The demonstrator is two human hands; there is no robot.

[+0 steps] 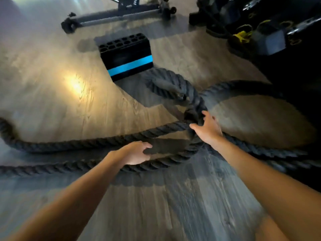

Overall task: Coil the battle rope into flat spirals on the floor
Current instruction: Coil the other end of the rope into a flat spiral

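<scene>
One thick black twisted battle rope (97,141) lies uncoiled on the wood-plank floor (43,70), about the middle of the visible boards; two runs of it stretch away side by side toward the left edge of the floor, a farther run that bows up at its left end and a nearer run that is almost straight; the two converge at one crossing point right of the middle; from that crossing two open loops spread out, one small and tight reaching toward the far side, one large and wide sweeping toward the right edge and returning along the near right; no flat spiral is formed yet.

Two bare hands are on the rope; the right hand (209,130) sits on the crossing, its fingers (206,114) spread wide, thumb stretched left and forefinger pointing away, touching the strands; the left hand (136,154) is over the nearer run, just left of the crossing, thumb and fingers loosely bent into an open C toward the right; whether they actually clasp the rope I cannot tell.

One black rectangular box with a single bright blue band (127,57) and rows of round holes in its top stands just beyond the small loop; one long black-and-grey wheeled bar frame (114,17) lies at the far edge; dark gym gear with yellow straps (243,36) fills the far right corner, too blurred to count.
</scene>
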